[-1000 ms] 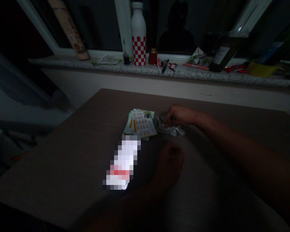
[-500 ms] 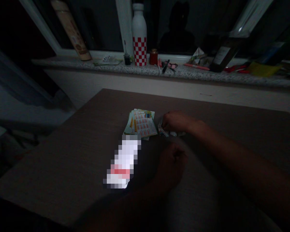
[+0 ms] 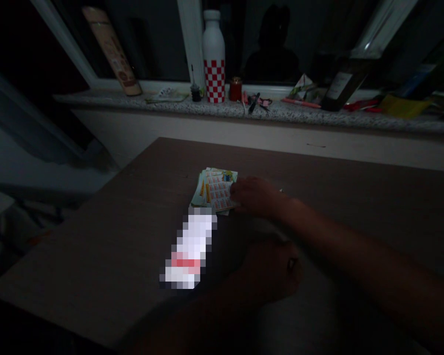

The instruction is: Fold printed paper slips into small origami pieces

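Observation:
A stack of printed paper tickets, pale green and white with orange number grids, lies on the table. My right hand reaches in from the right, palm down, its fingers stretched over the stack's right edge. Whether they press on the paper is hard to see in the dim light. Closer to me, my left hand is curled closed above the table, right of a glowing phone whose screen is blurred out. Whatever sits inside its fingers, if anything, is hidden.
Behind the wooden table runs a speckled windowsill. On it stand a white bottle with red checks, a tall tan cylinder, a small red jar, a dark labelled bottle and pens.
My right hand has moved left from crumpled paper scraps to the tickets' edge, and those scraps are now mostly out of sight. My left hand has shifted slightly right and down.

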{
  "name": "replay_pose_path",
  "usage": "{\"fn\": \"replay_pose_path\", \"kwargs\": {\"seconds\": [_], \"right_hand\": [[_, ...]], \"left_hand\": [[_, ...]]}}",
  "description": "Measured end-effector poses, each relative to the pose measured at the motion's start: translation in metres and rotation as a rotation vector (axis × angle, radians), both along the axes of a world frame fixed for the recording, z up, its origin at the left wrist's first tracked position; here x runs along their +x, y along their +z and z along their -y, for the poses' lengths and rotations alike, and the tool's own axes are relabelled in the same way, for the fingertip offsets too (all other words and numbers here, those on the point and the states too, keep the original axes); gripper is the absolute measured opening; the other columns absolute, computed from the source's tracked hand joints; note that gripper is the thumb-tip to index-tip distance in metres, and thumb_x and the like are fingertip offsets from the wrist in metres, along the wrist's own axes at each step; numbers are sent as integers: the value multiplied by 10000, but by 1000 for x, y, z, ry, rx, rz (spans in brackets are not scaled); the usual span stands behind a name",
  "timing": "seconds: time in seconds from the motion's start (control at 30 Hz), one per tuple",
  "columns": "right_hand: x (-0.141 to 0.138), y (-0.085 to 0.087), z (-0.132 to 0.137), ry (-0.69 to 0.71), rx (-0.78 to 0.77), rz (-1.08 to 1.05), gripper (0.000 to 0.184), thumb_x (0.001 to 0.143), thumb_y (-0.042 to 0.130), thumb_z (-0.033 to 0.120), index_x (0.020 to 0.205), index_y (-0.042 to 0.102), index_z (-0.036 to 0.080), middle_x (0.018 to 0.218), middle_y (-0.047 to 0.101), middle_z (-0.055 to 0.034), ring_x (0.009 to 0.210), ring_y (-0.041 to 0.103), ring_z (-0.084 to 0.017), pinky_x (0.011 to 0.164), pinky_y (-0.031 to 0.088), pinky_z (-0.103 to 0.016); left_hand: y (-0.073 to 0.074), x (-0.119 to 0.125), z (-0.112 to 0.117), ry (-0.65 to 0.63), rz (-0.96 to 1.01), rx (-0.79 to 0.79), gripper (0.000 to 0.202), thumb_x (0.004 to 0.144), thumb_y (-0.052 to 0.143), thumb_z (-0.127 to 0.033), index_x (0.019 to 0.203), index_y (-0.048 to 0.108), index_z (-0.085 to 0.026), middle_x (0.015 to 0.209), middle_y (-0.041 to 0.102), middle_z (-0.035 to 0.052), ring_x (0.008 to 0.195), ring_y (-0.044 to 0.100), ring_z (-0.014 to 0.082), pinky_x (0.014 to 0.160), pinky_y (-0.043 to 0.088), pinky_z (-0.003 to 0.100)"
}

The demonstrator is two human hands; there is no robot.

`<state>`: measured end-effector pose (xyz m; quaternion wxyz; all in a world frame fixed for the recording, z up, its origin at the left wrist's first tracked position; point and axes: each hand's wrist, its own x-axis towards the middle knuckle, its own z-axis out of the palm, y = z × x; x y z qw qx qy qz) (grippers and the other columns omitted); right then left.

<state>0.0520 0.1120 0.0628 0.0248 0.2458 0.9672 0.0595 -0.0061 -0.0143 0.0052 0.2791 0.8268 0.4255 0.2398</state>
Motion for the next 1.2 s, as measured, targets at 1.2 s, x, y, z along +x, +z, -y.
{"fn": "replay_pose_path", "kwargs": {"seconds": [1.2], "right_hand": [[136, -33, 107, -1038, -1037, -1141, 313, 674, 772, 407, 815, 660, 151, 559, 665, 4, 401, 516, -80, 404, 395, -201]], "left_hand": [[40, -19, -7, -26, -330, 288, 191, 894, 468, -228, 995, 610, -148, 1081, 611, 119, 1012, 546, 279, 884, 442, 436]]}}
